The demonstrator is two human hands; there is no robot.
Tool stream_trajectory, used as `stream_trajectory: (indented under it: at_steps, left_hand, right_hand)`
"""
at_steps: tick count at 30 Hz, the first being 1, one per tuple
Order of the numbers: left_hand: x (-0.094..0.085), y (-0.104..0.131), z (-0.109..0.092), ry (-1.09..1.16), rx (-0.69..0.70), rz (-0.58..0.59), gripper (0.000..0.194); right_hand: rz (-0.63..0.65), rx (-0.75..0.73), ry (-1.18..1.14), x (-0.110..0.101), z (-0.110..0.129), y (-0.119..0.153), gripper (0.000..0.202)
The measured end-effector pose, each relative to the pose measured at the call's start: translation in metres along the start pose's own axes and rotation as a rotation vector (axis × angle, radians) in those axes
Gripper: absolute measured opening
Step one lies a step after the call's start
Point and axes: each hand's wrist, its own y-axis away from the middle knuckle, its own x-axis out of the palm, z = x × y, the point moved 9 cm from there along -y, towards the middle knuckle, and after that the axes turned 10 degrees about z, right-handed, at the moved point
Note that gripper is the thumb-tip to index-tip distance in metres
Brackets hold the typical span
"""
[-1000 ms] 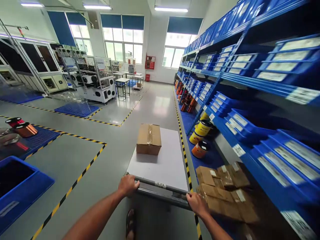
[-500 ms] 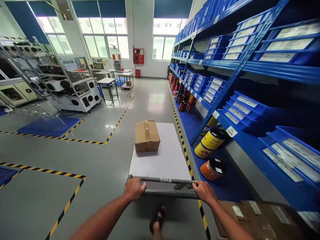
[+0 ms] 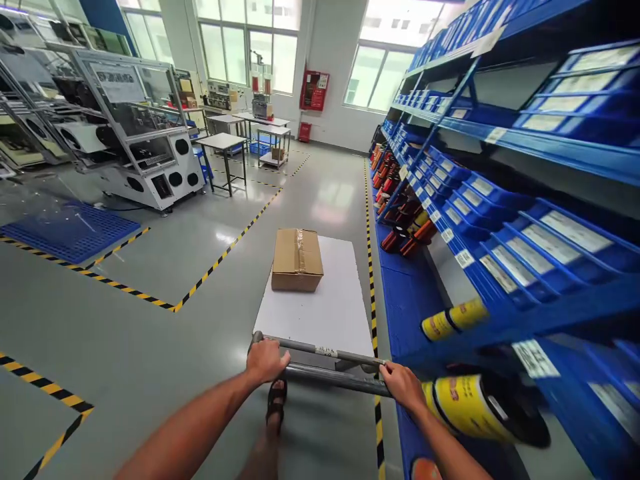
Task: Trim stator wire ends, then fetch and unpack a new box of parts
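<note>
Our cart [image 3: 335, 310] has rolled forward since the earlier frame, farther along the shelf [image 3: 550, 150] on its right. Our left hand [image 3: 266, 362] and right hand [image 3: 404, 385] wrap closed fingers around the cart's handle [image 3: 300, 346]; 1 box [image 3: 297, 261] sits at the cart's far left corner.

Box [image 3: 297, 270] brn, deck [image 3: 330, 317] wht, floor-tape [image 3: 372, 287] striped blk/yel

Bright daylight from far windows [image 3: 225, 57]; glare on floor [image 3: 330, 197]; shelving [image 3: 590, 159] at right edge blurred, stretched.
</note>
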Motion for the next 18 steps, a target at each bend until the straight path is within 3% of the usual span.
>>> stream_trajectory:
  at_steps: [7,13,18]
  left_hand:
    - [-0.124,-0.219,-0.073,0.017,-0.053,0.025,0.045]
    - [-0.217,-0.414,-0.133,0.001,-0.105,0.046,0.05]
    - [-0.302,-0.576,-0.186,0.051,-0.16,-0.004,0.05]
  right_hand:
    - [0.011,-0.047,0.025,-0.146,0.006,-0.248,0.038]
    - [0.01,-0.094,0.01,-0.257,-0.005,-0.479,0.035]
    - [-0.003,-0.162,0.068,-0.365,0.001,-0.672,0.034]
